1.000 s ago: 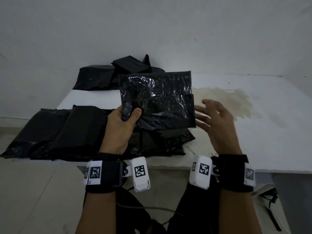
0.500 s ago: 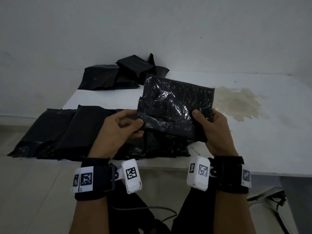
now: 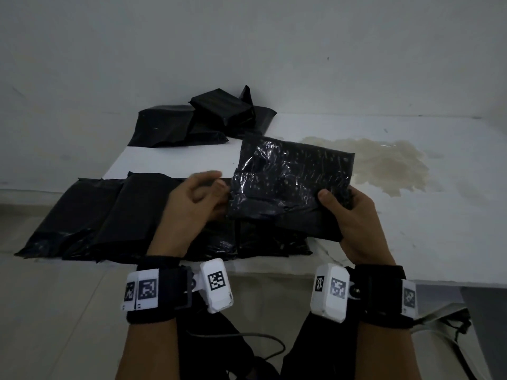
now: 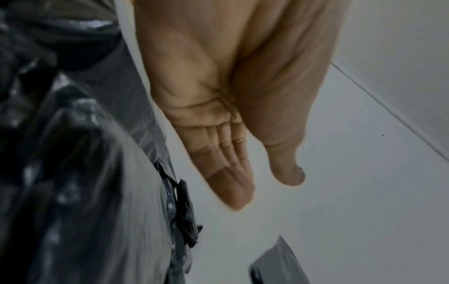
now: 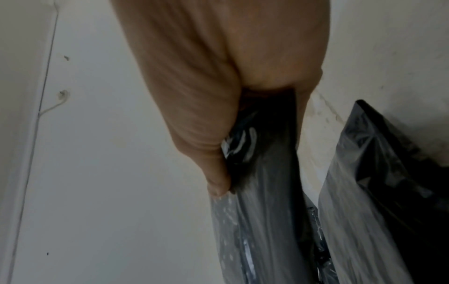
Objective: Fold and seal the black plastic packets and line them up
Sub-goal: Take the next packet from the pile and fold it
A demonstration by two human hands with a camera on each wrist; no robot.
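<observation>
Our left hand (image 3: 197, 198) is letting go, fingers straight; right hand (image 3: 354, 215) alone is pinching the packet (image 3: 290, 185), which may slip or unfold.

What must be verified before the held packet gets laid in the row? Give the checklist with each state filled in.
1. Right hand grips the held packet: ok, thumb on top.
2. Left hand has hold of the packet: not ok; the left wrist view shows its fingers straight and holding nothing.
3. Flap folded over: ok, a fold line crosses the face.
4. Flap sealed: cannot tell.
5. Row of packets along the table's near edge to join: ok.
6. Stain clear of the row: ok, it lies farther right.
</observation>
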